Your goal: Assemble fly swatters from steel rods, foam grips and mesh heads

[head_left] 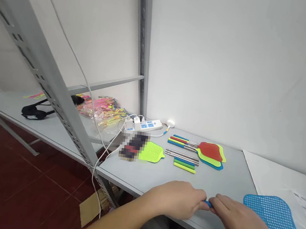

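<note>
My left hand [179,200] and my right hand [236,217] meet at the front edge of the grey table [217,179]. Both are closed on a small blue piece [208,203], seemingly a swatter handle, pinched between their fingertips. A blue mesh fly swatter head [280,221] lies just right of my right hand. Farther back lie assembled swatters with red, yellow and blue heads [211,154], loose metal rods [181,156] with green and blue grips [185,165], and a neon yellow-green swatter head [152,152].
A white power strip [144,124] with plugs and cables sits at the back by a grey shelf post [142,53]. A bag of colourful parts [103,109] and a black item [33,112] lie on the left table. White paper [279,180] covers the right side.
</note>
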Tool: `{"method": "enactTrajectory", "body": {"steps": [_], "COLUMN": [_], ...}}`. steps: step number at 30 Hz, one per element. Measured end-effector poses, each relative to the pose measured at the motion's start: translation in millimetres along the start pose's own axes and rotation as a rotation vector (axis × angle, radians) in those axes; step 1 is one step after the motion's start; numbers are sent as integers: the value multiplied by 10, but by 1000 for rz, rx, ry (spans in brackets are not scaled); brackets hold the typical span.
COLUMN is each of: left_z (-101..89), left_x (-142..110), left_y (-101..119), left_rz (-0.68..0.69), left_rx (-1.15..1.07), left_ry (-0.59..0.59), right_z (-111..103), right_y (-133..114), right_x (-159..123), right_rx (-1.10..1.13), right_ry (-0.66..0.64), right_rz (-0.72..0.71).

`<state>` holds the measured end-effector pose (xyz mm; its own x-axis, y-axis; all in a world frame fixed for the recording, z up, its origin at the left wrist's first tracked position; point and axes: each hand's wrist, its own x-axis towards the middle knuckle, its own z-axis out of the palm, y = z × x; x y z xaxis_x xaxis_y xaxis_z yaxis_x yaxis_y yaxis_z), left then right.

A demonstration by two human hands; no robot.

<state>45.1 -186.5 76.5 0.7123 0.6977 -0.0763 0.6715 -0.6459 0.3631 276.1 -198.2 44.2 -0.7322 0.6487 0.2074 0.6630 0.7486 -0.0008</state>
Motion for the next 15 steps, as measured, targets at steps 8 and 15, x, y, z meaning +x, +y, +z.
{"method": "enactTrajectory", "body": {"steps": [8,15], "left_z": [22,165], "left_x": [45,275], "left_y": [-82,-160], "left_rz": [-83,-255], "left_rx": [-377,-1345], "left_ry": [-90,-526], "right_z": [-96,-190], "right_y": [141,419], "right_x": [154,244], "right_rx": [-231,-373], "right_ry": [99,42], "right_rz": [-263,-471]}}
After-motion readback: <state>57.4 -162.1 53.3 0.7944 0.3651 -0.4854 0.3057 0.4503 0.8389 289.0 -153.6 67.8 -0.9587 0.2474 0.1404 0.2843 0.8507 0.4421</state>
